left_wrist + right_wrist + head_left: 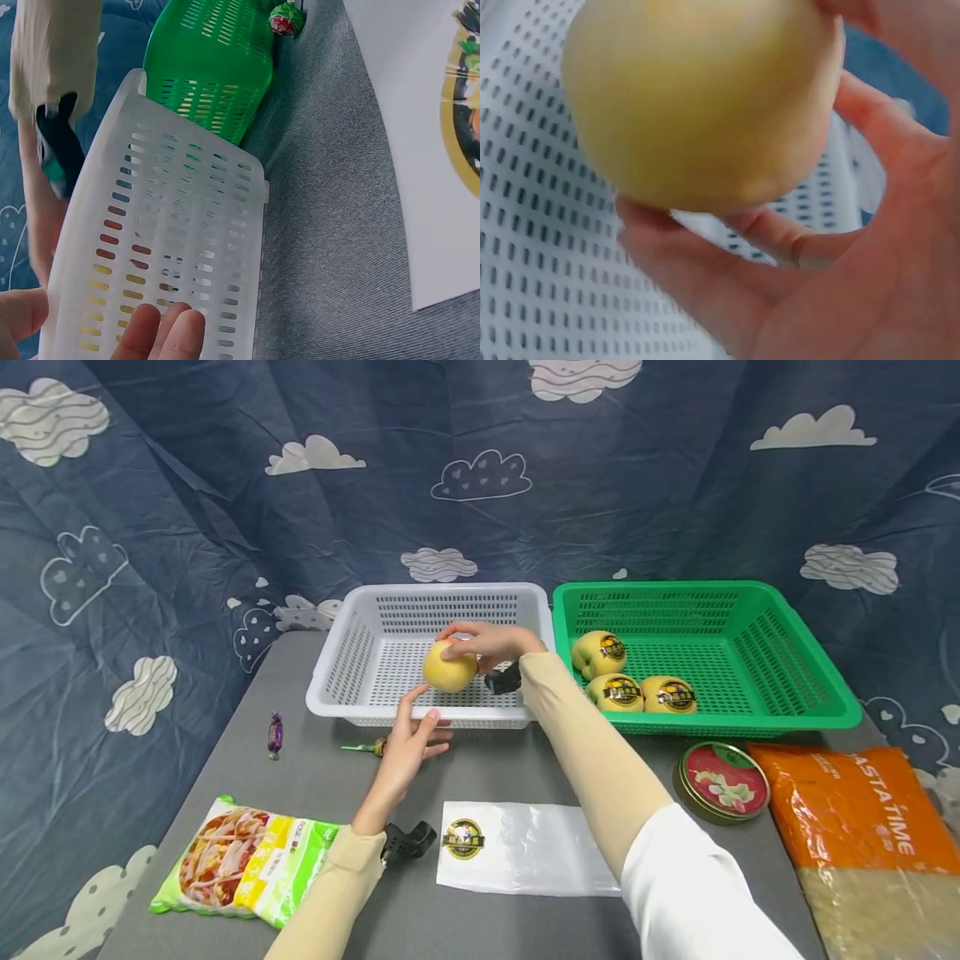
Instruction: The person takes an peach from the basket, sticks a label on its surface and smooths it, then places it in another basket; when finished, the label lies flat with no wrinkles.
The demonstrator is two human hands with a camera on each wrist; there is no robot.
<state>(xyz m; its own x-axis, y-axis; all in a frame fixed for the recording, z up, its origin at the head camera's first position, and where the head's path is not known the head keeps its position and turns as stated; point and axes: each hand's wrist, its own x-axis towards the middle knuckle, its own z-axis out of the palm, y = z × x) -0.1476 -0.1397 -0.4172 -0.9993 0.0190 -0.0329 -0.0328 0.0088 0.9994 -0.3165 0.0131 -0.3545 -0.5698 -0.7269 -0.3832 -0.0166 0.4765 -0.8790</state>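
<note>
In the head view my right hand [495, 643] holds a yellow apple [447, 672] over the white basket [341, 706]. The right wrist view shows the fingers [697, 259] curled round the apple's side, with the basket's slotted floor behind it. My left hand [405, 750] is at the front rim of the white basket, fingers spread and holding nothing. In the left wrist view its fingertips [184, 334] overlap the basket's front wall. A lollipop [367, 747] with a green stick lies partly hidden behind the left hand.
Three yellow apples [600, 653] with black-and-gold labels sit in the green basket [832, 706]. A white labelled bag [525, 852], a round red tin [723, 781], an orange pasta bag [862, 810], a green-yellow food bag [247, 860] and a purple candy [275, 735] lie on the table.
</note>
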